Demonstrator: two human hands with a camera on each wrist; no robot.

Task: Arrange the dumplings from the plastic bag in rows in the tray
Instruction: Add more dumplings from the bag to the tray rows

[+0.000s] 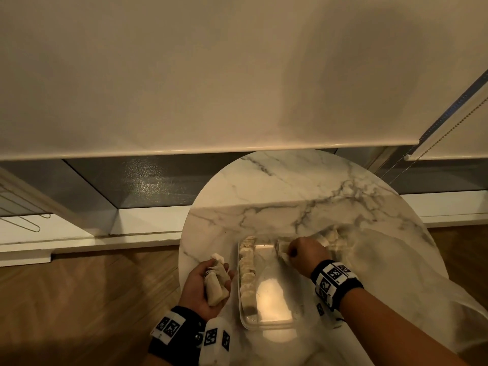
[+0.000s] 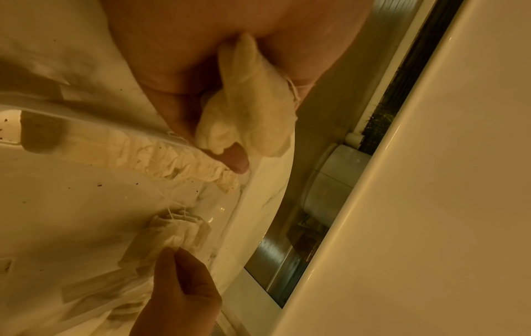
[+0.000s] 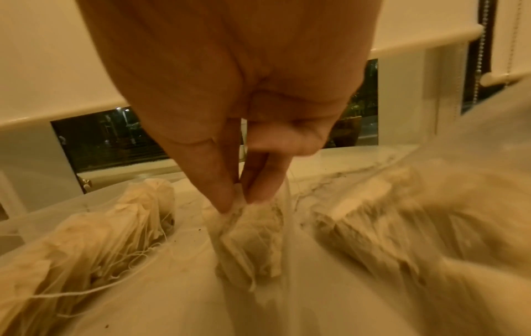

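Note:
On the marble table, a clear plastic tray (image 1: pixel 266 322) holds one row of pale, pouch-like dumplings (image 1: pixel 247 276) along its left side. Beside the tray's left edge my left hand (image 1: pixel 220 272) grips a small bunch of dumplings (image 1: pixel 214 291), seen close in the left wrist view (image 2: pixel 258 109). At the tray's far right corner my right hand (image 1: pixel 289 252) pinches the top of a single dumpling (image 3: pixel 252 236) between thumb and fingertips. The plastic bag (image 1: pixel 401 262) lies to the right with more dumplings (image 1: pixel 333 236) inside.
The round table (image 1: pixel 290 191) ends close on the left, with wooden floor (image 1: pixel 87 299) below. A window sill and a lowered roller blind (image 1: pixel 211 75) stand behind it. Small dark crumbs dot the tray's bare floor (image 2: pixel 71 204).

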